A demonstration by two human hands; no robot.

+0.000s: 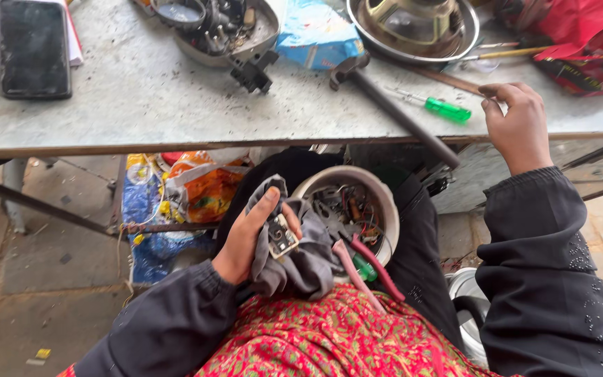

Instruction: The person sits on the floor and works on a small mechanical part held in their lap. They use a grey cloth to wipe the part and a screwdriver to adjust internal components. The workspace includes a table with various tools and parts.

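Left hand (246,237) clasps grey cloth (301,262) around switch part (280,236); right hand (518,126) loose on table edge (176,143).

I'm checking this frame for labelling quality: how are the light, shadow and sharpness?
Head view: soft, even daylight with no hard shadows; the space under the table is dimmer. The left hand, its grey cloth and the small part are sharp. The right hand at the table edge is slightly soft. The steel bowl shows mild glare, and the table edge bows a little from wide-angle distortion.

Soft even daylight, sharp, edge-warped.
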